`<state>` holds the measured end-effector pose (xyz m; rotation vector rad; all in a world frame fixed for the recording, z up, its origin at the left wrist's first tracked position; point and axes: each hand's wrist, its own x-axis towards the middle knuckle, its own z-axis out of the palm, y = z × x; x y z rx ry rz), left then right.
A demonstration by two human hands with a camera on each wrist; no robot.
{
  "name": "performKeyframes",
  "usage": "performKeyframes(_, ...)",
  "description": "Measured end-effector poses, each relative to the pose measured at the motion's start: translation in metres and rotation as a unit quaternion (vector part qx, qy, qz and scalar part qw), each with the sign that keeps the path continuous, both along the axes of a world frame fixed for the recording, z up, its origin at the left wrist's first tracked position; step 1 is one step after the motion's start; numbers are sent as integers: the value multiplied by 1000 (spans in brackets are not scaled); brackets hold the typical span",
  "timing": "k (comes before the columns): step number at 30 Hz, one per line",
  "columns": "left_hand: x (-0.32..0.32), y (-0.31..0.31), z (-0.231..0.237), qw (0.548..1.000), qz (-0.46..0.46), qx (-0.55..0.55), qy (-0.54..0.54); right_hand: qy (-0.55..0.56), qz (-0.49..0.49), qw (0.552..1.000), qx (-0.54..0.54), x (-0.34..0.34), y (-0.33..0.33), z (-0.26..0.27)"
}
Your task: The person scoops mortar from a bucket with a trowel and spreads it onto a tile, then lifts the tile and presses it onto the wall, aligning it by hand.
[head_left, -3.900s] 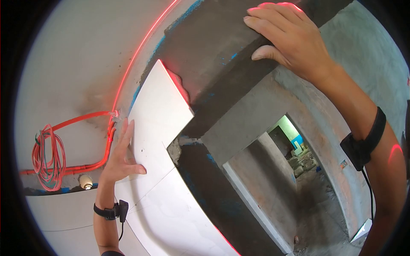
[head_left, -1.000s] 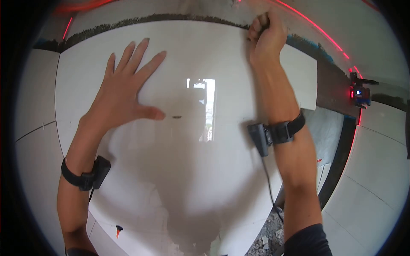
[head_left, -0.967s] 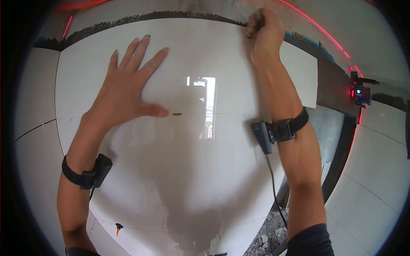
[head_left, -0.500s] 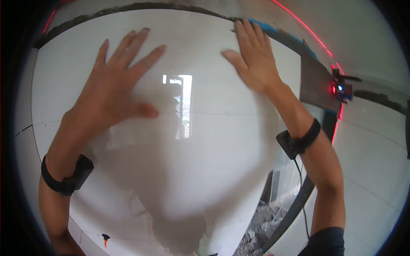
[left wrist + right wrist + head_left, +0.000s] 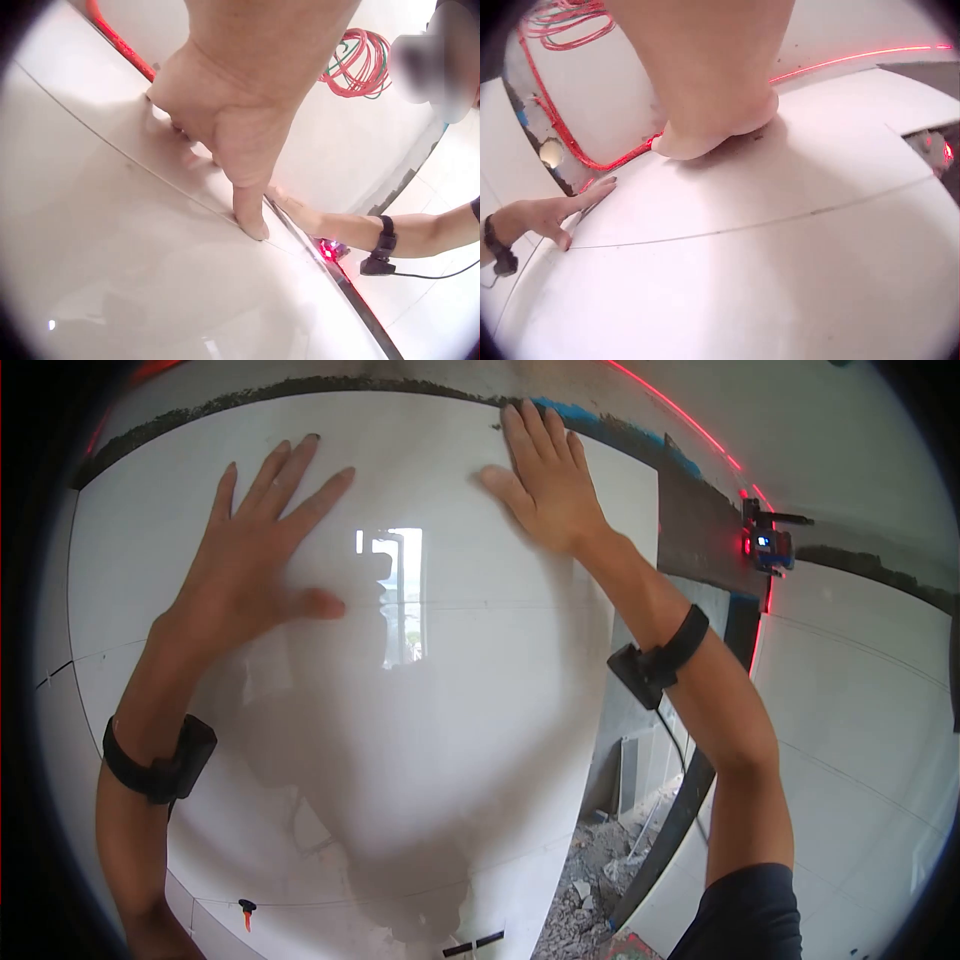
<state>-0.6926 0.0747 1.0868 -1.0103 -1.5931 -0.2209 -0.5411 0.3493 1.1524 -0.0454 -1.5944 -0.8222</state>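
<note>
A large glossy white wall tile (image 5: 490, 700) stands upright before me, with a thin joint line across it. My left hand (image 5: 250, 555) lies on its upper left part, fingers spread and thumb out to the side. My right hand (image 5: 555, 495) is flat near the top edge, with straight fingertips reaching that edge. In the left wrist view the thumb (image 5: 250, 214) of my left hand points down at the tile by the joint. The right wrist view shows the heel of my right hand (image 5: 712, 127) close against the tile; most of its fingers are hidden.
A lit laser level (image 5: 768, 547) sits at the right and throws a red line along the wall. Rubble (image 5: 585, 870) covers the floor at lower right. A black and orange tile clip (image 5: 247, 912) sits low on the left. Coiled red wires (image 5: 360, 66) hang above.
The right hand was higher on bare dark wall, then curled at the tile's top edge; now it lies flat on the tile. The left hand stays spread. The view has turned.
</note>
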Motion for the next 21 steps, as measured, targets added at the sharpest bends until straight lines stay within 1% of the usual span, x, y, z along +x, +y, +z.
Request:
performKeyframes(2,2,1,0,1000,-2,1,-5,-10,6,1000,-3,17,-1,4)
performKeyframes(4,0,0,-3,1000,5,2,-19,12,45,996,77,41,-25,12)
performKeyframes(5,2,1,-2,1000,15,5,-19,7,46,996,76,44,-34,14)
performKeyframes(7,3,5,-1,1000,22,2,-18,26,46,987,153,50,-40,15)
performKeyframes(8,3,6,-2,999,33,10,-19,23,45,987,150,37,-25,7)
performKeyframes(9,3,7,-3,999,44,15,-18,10,23,996,90,14,-3,-6)
performKeyframes(10,1,6,-3,998,46,21,-23,-7,4,999,41,1,0,-9)
performKeyframes(12,-2,7,-4,999,44,19,9,-32,17,999,31,11,5,-7)
performKeyframes(13,-2,8,-5,999,38,19,10,-57,32,997,35,21,-4,-3)
performKeyframes(14,-4,8,-3,998,43,25,24,-55,29,997,44,33,-14,9)
performKeyframes(16,-12,9,-9,998,50,21,28,-5,-52,990,129,64,-45,21)
performKeyframes(17,-13,8,-11,997,65,29,42,-3,-6,988,155,71,-44,33)
performKeyframes(18,-15,7,-11,994,79,39,58,-4,-5,988,154,59,-41,25)
performKeyframes(19,-14,4,-11,995,78,39,56,-10,7,992,127,38,-37,12)
performKeyframes(20,-11,0,-12,991,105,37,72,-18,17,995,102,22,-28,2)
performKeyframes(21,-6,8,-6,987,130,31,90,-59,-36,997,22,14,6,6)
